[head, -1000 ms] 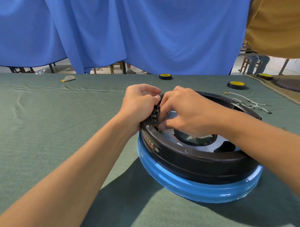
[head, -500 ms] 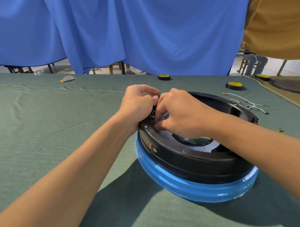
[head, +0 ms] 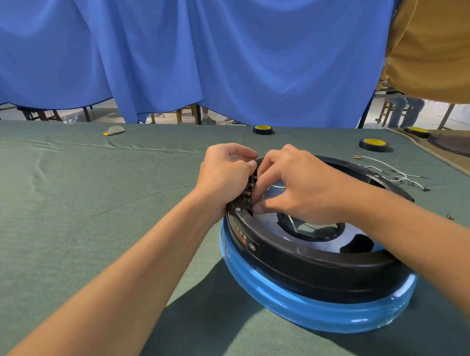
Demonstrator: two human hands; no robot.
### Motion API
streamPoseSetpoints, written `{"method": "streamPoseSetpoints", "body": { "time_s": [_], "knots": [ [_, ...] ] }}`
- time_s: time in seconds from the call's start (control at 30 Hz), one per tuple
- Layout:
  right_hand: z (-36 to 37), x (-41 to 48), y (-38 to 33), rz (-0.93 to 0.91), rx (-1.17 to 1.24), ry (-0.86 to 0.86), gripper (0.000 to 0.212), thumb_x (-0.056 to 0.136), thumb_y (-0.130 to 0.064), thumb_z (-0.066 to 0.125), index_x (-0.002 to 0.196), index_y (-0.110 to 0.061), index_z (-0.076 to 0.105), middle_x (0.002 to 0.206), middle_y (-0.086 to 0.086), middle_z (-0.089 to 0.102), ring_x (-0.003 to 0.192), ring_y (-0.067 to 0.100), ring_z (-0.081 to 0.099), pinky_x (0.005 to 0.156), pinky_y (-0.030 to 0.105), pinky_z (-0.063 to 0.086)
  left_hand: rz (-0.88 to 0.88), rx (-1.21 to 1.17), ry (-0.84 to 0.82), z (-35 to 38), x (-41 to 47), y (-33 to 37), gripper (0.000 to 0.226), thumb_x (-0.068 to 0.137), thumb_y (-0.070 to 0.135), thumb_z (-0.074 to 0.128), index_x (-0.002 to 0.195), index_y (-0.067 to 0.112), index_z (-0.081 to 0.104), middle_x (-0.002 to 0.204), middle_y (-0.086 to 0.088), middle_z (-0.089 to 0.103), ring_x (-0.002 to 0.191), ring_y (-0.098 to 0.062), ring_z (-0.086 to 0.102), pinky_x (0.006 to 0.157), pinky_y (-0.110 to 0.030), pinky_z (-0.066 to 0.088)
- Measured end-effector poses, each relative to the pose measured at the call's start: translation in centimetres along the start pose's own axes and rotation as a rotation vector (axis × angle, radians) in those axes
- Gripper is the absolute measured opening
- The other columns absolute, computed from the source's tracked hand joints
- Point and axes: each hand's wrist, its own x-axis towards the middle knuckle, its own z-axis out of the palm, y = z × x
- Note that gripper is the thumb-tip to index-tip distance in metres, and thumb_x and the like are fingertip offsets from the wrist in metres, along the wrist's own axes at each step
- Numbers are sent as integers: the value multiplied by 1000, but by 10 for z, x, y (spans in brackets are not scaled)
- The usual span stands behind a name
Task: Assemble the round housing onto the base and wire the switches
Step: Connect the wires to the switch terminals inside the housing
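A round black housing [head: 306,266] sits on a blue-wrapped base [head: 299,306] on the green table. At its left rim stands a black switch block [head: 249,190] with a row of metal terminals. My left hand [head: 224,175] grips that block from outside the rim, fingers curled over its top. My right hand [head: 295,186] reaches in from the inside and pinches the same block, thumb low at its bottom corner. The hands hide most of the block. Loose white wires [head: 396,172] with brass ends lie on the cloth behind the housing.
Black-and-yellow tape rolls lie at the back [head: 263,129] and back right [head: 373,144]. A small scrap [head: 113,130] lies far left. A dark round part [head: 459,148] rests at the right edge. A person in a mustard shirt [head: 434,43] stands at the right.
Both hands stay at the switch block on the left rim. The right thumb has slid lower on it, and the fingers have shifted slightly.
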Motion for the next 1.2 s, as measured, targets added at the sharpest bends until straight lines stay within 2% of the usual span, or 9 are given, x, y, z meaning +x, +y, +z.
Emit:
{"method": "streamPoseSetpoints", "body": {
  "time_s": [0.2, 0.3, 0.43, 0.57, 0.67, 0.8, 0.97, 1.1, 1.2],
  "knots": [
    [4, 2, -1, -54, -75, 11, 7, 80, -22, 77, 81, -28, 79, 87, -14, 62, 96, 17, 42, 85, 33, 38, 3, 5, -2, -1, 0, 0, 15, 90, 3, 63, 92, 16, 72, 95, -8, 75, 90, -27, 72, 85, -47, 59],
    [0, 2, 2, -41, -47, -14, 5, 82, -24, 74, 81, -29, 77, 89, -14, 61, 92, 10, 42, 79, 24, 34, -2, 4, -3, 0, 0, -1, 15, 90, 4, 64, 93, 16, 73, 97, -9, 75, 92, -27, 71, 87, -47, 58],
    [-10, 2, 16, 62, -14, 134, 12, 82, -15, 72, 83, -26, 78, 80, -12, 60, 75, 6, 49, 68, 5, 34, -6, 2, 7, 0, 1, -1, 14, 90, 7, 65, 91, 18, 73, 98, -9, 74, 94, -30, 70, 90, -49, 56],
    [-6, 2, 16, 60, -128, 80, 14, 81, -20, 75, 88, -33, 76, 89, -6, 62, 89, 11, 43, 77, 28, 40, -5, 7, 4, 0, 1, -1, 14, 90, 8, 65, 91, 19, 73, 97, -8, 74, 93, -33, 71, 85, -50, 58],
    [-3, 4, 10, 26, -148, 84, 13, 79, -26, 78, 90, -32, 76, 90, -6, 60, 90, 13, 43, 80, 35, 42, -5, 4, 4, -1, 1, -2, 15, 90, 7, 65, 89, 20, 73, 97, -8, 74, 92, -30, 71, 84, -48, 59],
    [1, 5, 5, -25, -217, 66, 13, 81, -21, 74, 85, -34, 77, 87, -12, 53, 88, 12, 39, 83, 39, 43, -5, -9, 0, -1, 1, -1, 15, 90, 4, 65, 90, 17, 73, 96, -10, 75, 91, -31, 71, 82, -49, 59],
    [4, 9, 5, 6, -198, 70, 16, 80, -17, 74, 84, -32, 77, 89, -10, 60, 87, 11, 38, 83, 38, 42, 0, -1, -9, -1, 2, -2, 15, 90, 3, 64, 92, 15, 73, 96, -12, 74, 88, -32, 72, 80, -50, 60],
    [-4, 8, 15, 126, -132, 96, 19, 79, -14, 73, 83, -31, 75, 80, -14, 57, 86, 10, 44, 82, 33, 45, -1, 1, -1, -1, 1, -1, 17, 90, 5, 64, 90, 19, 73, 98, -8, 74, 93, -30, 71, 87, -49, 58],
    [-8, 6, 24, 265, -107, 107, 12, 78, -26, 77, 71, -31, 69, 76, -9, 63, 83, 16, 56, 77, 33, 50, -3, 8, -10, -1, -1, -1, 18, 92, 5, 62, 92, 20, 73, 99, -5, 74, 96, -30, 69, 90, -49, 56]
  ]
}}
